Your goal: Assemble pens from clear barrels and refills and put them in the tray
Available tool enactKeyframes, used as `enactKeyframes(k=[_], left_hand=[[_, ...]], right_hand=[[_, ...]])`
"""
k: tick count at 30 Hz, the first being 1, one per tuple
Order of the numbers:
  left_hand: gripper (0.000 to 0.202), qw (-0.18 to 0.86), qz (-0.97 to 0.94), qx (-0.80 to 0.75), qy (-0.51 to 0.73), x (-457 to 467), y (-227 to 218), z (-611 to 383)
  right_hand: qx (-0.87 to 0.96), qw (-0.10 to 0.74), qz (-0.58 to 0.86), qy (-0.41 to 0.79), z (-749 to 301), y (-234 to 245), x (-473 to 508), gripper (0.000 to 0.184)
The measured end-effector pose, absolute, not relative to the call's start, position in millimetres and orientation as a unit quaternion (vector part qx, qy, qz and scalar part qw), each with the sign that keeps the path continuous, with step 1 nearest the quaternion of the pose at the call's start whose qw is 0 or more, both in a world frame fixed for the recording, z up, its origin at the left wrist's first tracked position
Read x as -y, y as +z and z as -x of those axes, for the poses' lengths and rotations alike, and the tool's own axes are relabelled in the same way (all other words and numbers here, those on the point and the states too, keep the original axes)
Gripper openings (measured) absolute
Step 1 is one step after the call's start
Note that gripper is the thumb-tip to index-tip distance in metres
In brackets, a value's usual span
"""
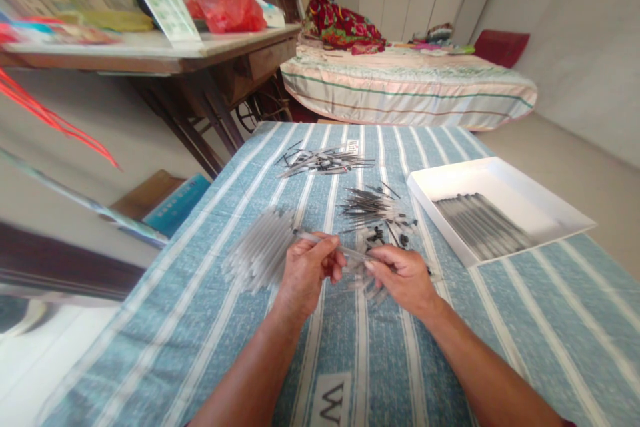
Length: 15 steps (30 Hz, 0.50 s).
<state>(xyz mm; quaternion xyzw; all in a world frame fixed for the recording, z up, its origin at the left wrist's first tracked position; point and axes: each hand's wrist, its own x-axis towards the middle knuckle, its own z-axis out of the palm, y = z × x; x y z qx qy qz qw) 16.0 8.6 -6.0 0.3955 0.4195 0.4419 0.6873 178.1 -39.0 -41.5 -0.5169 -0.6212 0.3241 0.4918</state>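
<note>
My left hand (307,270) and my right hand (403,277) are both closed on one clear pen barrel (350,252), held level between them over the striped blue cloth (210,320). Left of my left hand lies a heap of clear pen barrels (260,250). Just beyond my right hand sit small black pen parts (383,235) and a pile of thin dark refills (367,205). Another pile of refills and parts (323,161) lies farther back.
A white shallow box (545,203) with a row of finished pens (480,223) stands at the right. A wooden table (150,57) with clutter rises at the back left. A bed (405,83) lies behind. A cardboard and blue box (167,203) sits on the floor at the left.
</note>
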Motion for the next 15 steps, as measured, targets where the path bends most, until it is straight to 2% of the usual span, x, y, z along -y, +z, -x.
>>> enactKeyframes(k=[15], left_hand=[[0.017,0.680,-0.378,-0.423,0.464,-3.8,-9.5,-24.9]], right_hand=[[0.621,0.498,0.525,0.301,-177.0,-44.5,38.2,0.015]])
